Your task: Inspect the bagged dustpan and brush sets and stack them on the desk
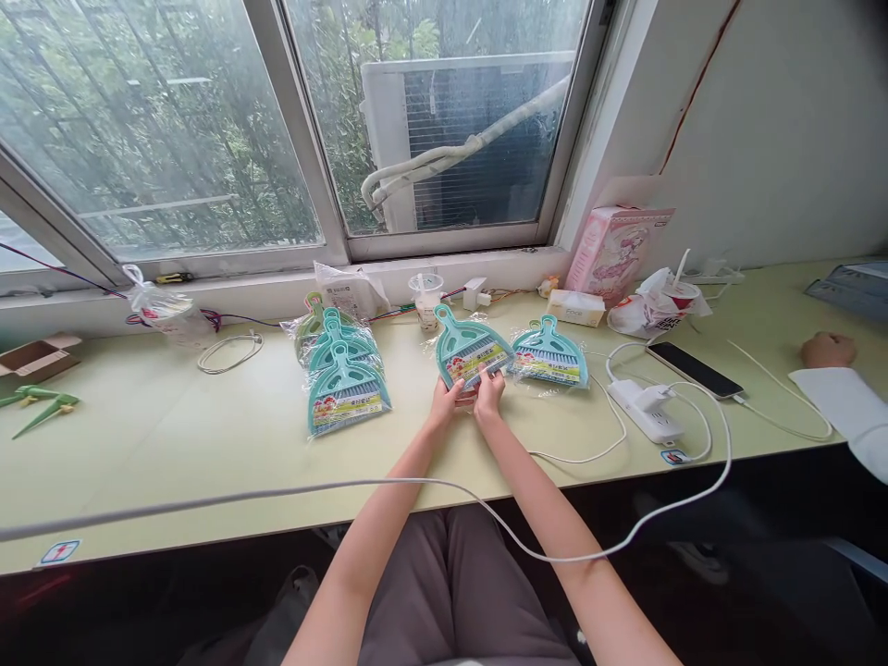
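Observation:
A teal mini dustpan and brush set point(472, 344) in clear wrap is held up over the table between both my hands. My left hand point(446, 402) grips its lower left edge. The fingers of my right hand point(489, 388) close on its lower edge, near the printed label. Something reddish shows below the set, between my hands; its kind I cannot make out. To the left lie several wrapped dustpan sets point(349, 393) in an overlapping row, with a greener one point(314, 319) at the back. Another wrapped dustpan set point(548, 356) lies just right of my hands.
A white cable point(277, 490) crosses the front and passes over my right forearm. Right of me are a power strip point(645, 412), a phone point(696, 370) and another person's hand point(829, 351). A plastic cup point(426, 301), tissue pack point(575, 308) and pink box point(617, 252) stand behind.

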`<state>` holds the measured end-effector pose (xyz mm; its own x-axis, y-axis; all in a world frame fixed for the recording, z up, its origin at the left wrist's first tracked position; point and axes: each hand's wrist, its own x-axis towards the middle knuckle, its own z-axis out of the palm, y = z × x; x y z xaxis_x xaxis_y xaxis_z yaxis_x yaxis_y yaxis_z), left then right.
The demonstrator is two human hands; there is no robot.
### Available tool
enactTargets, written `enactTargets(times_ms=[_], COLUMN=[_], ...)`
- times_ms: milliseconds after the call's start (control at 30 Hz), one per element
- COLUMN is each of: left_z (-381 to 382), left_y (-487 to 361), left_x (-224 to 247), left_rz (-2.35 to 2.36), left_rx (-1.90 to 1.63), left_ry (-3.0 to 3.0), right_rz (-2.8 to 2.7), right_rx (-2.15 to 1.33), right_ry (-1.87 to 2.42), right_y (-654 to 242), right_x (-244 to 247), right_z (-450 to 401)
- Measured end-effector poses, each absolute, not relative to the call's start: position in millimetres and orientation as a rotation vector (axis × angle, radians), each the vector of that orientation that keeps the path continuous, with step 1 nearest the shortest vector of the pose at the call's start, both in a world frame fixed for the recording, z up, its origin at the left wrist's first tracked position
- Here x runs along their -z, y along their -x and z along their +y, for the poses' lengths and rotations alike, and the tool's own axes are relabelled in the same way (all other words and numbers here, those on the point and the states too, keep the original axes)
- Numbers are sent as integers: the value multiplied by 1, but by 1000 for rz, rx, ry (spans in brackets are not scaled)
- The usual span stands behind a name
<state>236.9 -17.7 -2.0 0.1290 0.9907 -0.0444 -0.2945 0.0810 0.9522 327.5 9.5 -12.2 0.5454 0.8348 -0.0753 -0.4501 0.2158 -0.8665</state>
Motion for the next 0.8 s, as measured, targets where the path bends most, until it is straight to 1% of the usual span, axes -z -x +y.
enactTargets(times_ms=[233,633,800], left_z=[-15,-18,-18], left_y=[-224,-223,-219], left_x=[-1,0,-2], left_rz=[861,825,898], left_rx=[-1235,-1131,-1213], left_ry=[-932,-949,-963], right_rz=[-710,-652,-629], right_rx=[-902,-817,-840], right_ry=[998,1072,1103], right_y=[-324,-328,-330], right_x=[1,-10,-3], right_z=[3,-4,3])
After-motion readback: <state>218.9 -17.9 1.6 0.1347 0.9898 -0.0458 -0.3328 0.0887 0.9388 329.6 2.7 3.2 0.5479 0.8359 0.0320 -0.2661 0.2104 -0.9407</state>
